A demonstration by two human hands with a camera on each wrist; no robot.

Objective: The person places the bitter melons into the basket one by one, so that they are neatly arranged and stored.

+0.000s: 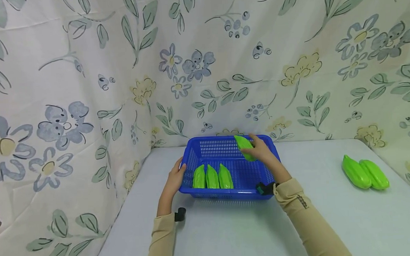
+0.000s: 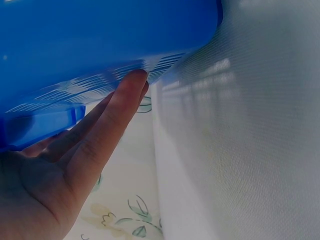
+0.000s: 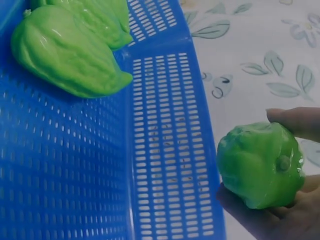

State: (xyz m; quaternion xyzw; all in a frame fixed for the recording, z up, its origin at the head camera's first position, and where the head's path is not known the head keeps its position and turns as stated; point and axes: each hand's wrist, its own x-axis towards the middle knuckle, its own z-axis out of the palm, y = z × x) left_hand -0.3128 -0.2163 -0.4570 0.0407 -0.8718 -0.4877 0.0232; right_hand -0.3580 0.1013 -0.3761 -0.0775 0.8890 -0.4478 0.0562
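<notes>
A blue plastic basket [image 1: 227, 193] with slotted walls stands on the white table. Three bright green bitter melons [image 1: 212, 177] lie side by side in its left half. My left hand [image 1: 174, 178] holds the basket's left rim, thumb at the top edge. In the left wrist view its fingers [image 2: 107, 127] reach along the outer wall; the thumb is hidden there. Over the basket's back right part, my right hand [image 1: 260, 148] grips another bitter melon [image 1: 245, 147] between thumb and fingers. The right wrist view shows this melon [image 3: 260, 165] end-on, stem toward the camera.
Two more green bitter melons [image 1: 357, 172] lie together on the table at the right. Behind the table [image 1: 316, 207] hangs a flowered cloth [image 1: 221, 105], close to the basket's back rim. Dark wrist cameras [image 1: 180, 214] sit on both wrists.
</notes>
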